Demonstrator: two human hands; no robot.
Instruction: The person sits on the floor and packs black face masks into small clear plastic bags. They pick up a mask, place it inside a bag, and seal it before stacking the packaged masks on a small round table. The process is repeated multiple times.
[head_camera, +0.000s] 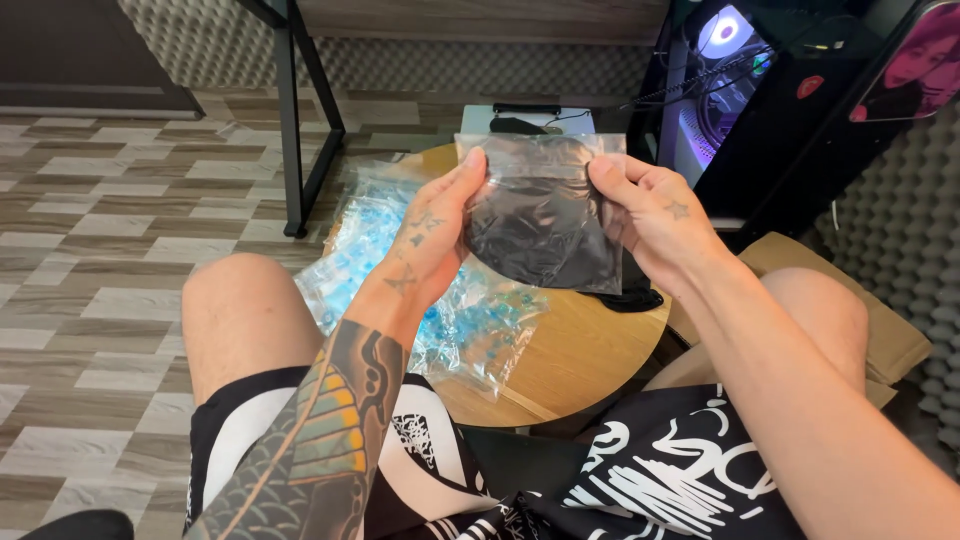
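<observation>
Both hands hold up a small clear plastic bag (540, 215) with a dark, black item inside it. My left hand (435, 235) pinches the bag's upper left corner between thumb and fingers. My right hand (650, 215) grips its upper right edge the same way. The bag hangs in the air above a round wooden table (590, 355). Under my left hand, a pile of clear plastic bags with blue items (480, 325) lies on the table and spills toward my left knee.
A black metal table leg (300, 120) stands on the patterned floor at the upper left. A lit computer case (720, 90) is at the upper right, beside grey foam wall panels. A tan cushion (880, 330) sits under my right leg.
</observation>
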